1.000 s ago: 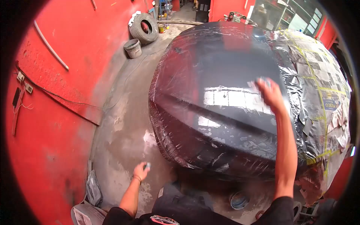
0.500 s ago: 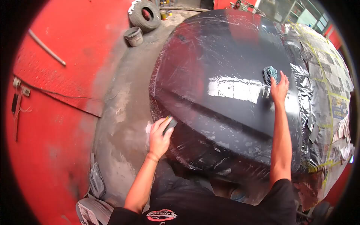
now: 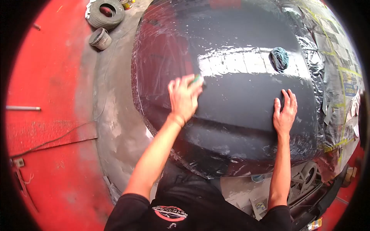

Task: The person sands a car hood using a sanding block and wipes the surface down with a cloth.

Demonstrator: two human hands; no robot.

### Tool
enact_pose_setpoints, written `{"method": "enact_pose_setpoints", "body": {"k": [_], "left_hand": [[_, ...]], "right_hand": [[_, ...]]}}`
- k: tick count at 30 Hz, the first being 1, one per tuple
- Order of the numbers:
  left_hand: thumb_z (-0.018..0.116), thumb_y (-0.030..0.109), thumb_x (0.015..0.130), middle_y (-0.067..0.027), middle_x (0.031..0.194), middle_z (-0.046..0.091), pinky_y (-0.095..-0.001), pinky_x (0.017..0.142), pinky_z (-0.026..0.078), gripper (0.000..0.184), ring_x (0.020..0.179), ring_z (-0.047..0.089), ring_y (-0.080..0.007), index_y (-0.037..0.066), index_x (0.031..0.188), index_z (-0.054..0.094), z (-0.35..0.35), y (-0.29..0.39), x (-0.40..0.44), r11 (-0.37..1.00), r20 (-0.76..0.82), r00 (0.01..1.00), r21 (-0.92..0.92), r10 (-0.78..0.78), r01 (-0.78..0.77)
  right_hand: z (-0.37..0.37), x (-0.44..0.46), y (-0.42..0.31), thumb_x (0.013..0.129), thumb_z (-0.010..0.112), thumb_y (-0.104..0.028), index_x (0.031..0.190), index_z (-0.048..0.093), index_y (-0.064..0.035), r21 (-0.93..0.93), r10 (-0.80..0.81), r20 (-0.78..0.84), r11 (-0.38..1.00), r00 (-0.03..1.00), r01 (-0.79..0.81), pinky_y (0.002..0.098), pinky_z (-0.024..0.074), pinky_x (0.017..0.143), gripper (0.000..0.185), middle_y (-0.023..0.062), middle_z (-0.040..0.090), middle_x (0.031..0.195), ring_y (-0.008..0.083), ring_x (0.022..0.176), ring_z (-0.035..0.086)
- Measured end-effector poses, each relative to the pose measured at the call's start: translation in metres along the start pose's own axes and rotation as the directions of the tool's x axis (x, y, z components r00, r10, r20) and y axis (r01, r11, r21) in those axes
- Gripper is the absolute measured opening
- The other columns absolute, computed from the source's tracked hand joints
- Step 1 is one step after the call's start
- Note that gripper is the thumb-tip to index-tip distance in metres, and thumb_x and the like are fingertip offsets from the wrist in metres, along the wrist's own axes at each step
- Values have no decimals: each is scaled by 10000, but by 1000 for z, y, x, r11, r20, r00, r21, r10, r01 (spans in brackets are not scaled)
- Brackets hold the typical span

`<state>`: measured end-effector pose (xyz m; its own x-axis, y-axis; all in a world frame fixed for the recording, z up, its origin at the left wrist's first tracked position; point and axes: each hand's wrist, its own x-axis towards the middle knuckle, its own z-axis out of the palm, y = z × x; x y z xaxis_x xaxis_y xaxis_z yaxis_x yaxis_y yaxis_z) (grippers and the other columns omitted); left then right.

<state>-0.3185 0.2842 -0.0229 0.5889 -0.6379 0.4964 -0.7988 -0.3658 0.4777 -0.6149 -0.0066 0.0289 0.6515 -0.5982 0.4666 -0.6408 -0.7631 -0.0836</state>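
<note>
A wet, dark grey car hood (image 3: 239, 100) fills the middle of the head view. My left hand (image 3: 184, 96) is over the hood's left part, its fingers closed on a small sanding block (image 3: 197, 80). Only a green and pale edge of the block shows past my fingertips, slightly blurred. Toward the hood's right side, my right hand (image 3: 285, 113) rests with fingers stretched out and nothing in it. A crumpled blue-grey cloth (image 3: 279, 59) lies on the hood just beyond that hand, apart from it.
Newspaper and tape masking (image 3: 345, 73) covers the car to the right of the hood. At the far left stand a tyre (image 3: 106, 14) and a bucket (image 3: 100, 38), near a red wall (image 3: 50, 84). Car parts (image 3: 304, 183) lie low on the right.
My left hand has moved from the hood's near left edge inward and farther over the surface with the block. My right hand has come away from the cloth, nearer me. The camera view has shifted.
</note>
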Motion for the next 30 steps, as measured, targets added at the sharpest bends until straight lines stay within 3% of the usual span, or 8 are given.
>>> {"method": "enact_pose_setpoints", "body": {"k": [4, 8, 10, 13, 16, 20, 23, 30], "left_hand": [[765, 326, 983, -61, 1345, 722, -506, 1093, 437, 348, 1258, 641, -286, 322, 1328, 811, 35, -81, 128, 989, 4, 991, 59, -133, 133], [822, 228, 928, -54, 1318, 728, -505, 1090, 429, 398, 1208, 658, -288, 315, 1317, 815, 1, -53, 46, 991, 45, 991, 24, 129, -130], [854, 195, 892, -60, 1311, 720, -508, 1075, 417, 456, 1178, 660, -271, 307, 1331, 802, -23, -26, -19, 970, 116, 981, -203, 159, -133], [869, 199, 882, -56, 1322, 715, -512, 1065, 405, 478, 1163, 657, -261, 291, 1344, 788, -33, -26, -12, 957, 172, 955, -204, 241, -205], [859, 276, 903, -58, 1120, 665, -488, 1006, 398, 452, 1078, 639, -260, 254, 1347, 778, -5, -32, 46, 993, 111, 987, -45, 116, -112], [854, 301, 902, -62, 1091, 626, -491, 1011, 377, 417, 1112, 616, -246, 223, 1309, 803, 2, -5, 15, 995, -10, 996, -37, -92, 91], [839, 317, 919, -68, 1108, 626, -502, 1031, 372, 374, 1127, 608, -263, 233, 1282, 814, -5, 1, -9, 994, 40, 995, -55, -89, 91], [764, 342, 958, -91, 1133, 654, -527, 1027, 396, 340, 1176, 603, -293, 238, 1279, 803, 60, -41, 149, 989, -87, 993, 119, -77, 87]], "right_hand": [[-4, 2, -4, 1093, 677, -307, 1523, 629, -145, 44, -1, -1, 999, 1000, 1, 524, 333, 1296, 462, 130, 546, 1638, 374, 1559, 454], [-3, 5, -10, 1091, 676, -301, 1520, 634, -143, 2, 28, 20, 1000, 999, -28, 516, 339, 1298, 459, 127, 549, 1639, 373, 1563, 451], [-5, 3, -11, 1100, 663, -301, 1519, 637, -138, -7, 31, 26, 1000, 999, -31, 509, 339, 1298, 451, 125, 552, 1640, 370, 1564, 452], [-4, 5, -10, 1117, 637, -305, 1524, 639, -128, -16, 17, 23, 1000, 1000, -17, 496, 337, 1299, 444, 122, 556, 1641, 364, 1565, 454], [-3, 4, -7, 1116, 640, -306, 1526, 639, -134, 4, 18, 25, 1000, 1000, -18, 493, 340, 1299, 445, 118, 553, 1646, 355, 1567, 454], [-4, 6, -9, 1096, 661, -295, 1518, 644, -139, -11, 44, 34, 999, 998, -43, 498, 342, 1299, 449, 126, 560, 1637, 364, 1565, 457], [-3, 5, -11, 1089, 668, -290, 1515, 646, -141, -12, 55, 43, 998, 998, -54, 501, 341, 1301, 452, 125, 561, 1636, 368, 1567, 455], [-5, 6, -12, 1092, 666, -297, 1513, 647, -137, 7, 43, 36, 999, 998, -43, 502, 339, 1303, 450, 123, 563, 1635, 365, 1566, 455]]}}
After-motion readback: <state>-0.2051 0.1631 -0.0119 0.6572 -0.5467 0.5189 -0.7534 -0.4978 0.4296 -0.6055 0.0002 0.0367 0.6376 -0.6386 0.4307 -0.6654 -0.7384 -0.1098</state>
